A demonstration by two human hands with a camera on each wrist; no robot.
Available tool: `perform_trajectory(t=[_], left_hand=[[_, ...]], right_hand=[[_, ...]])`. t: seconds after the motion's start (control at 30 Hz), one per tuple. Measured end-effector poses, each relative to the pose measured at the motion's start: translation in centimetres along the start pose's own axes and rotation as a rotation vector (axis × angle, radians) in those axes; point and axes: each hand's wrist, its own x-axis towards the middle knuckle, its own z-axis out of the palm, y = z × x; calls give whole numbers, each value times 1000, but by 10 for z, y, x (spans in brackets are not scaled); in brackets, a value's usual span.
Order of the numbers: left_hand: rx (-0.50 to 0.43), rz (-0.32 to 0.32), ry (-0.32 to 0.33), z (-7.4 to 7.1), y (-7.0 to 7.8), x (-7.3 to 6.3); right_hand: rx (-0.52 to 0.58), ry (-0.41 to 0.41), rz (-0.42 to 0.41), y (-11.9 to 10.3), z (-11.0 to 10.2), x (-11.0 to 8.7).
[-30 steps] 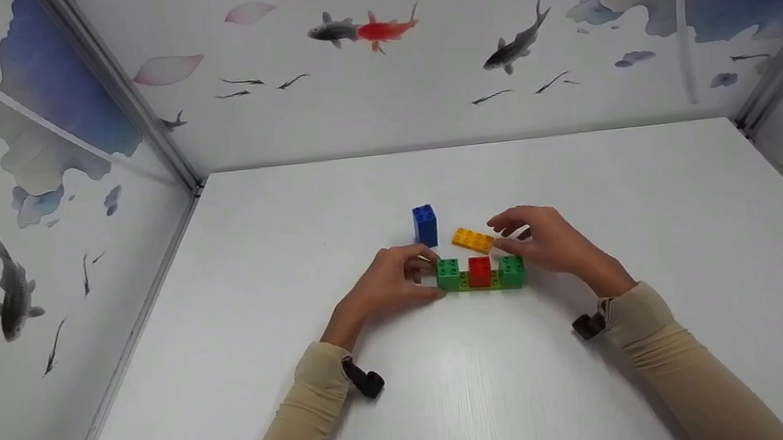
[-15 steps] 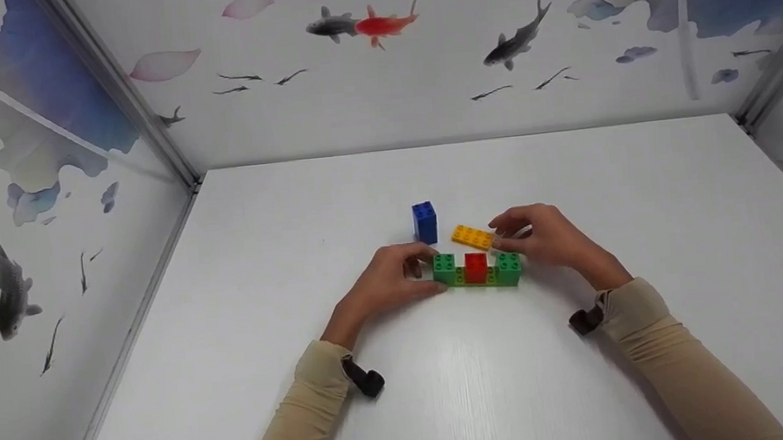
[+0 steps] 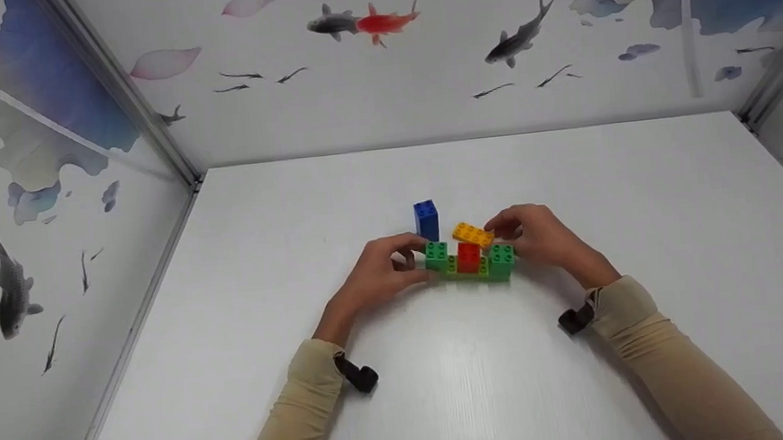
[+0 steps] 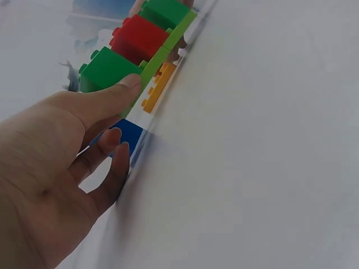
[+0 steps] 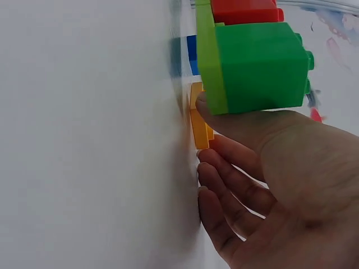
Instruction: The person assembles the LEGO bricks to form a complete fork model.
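A light green base plate [image 5: 208, 61] carries a red brick [image 3: 468, 258] between a green brick [image 3: 436, 253] on the left and a green brick [image 5: 261, 67] on the right. My left hand [image 3: 378, 271] pinches this assembly by its left end, thumb [image 4: 129, 83] on the near side, the base raised off the table. Just behind it is a flat yellow brick [image 3: 472, 234], its right end between the thumb and index finger of my right hand [image 3: 540, 234]. The right thumb lies partly hidden behind the assembly in the head view.
A tall blue brick [image 3: 427, 219] stands behind the left fingertips. White table [image 3: 408, 391] surrounds the bricks, with printed panels [image 3: 422, 95] at the back and sides. A small black camera [image 3: 357, 374] sits on each wrist.
The brick assembly has moved back and left with the left hand and now tilts, its left end higher. The right fingers have closed in on the yellow brick.
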Motion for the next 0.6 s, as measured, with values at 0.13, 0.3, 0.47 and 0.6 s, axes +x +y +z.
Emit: perform_trajectory(t=[0.13,0.3,0.47,0.6], left_hand=[[-14,7,10,-5,3,0],[-36,8,35,-7,8,0],[-49,3,54,-6,10,-1],[-64,-3,68,-5,11,-2]], right_hand=[[16,-4,25,2,-2,1],[27,-35,36,2,-4,-1],[28,-71,15,2,-6,-10],[62,-115,-1,2,-5,-20]])
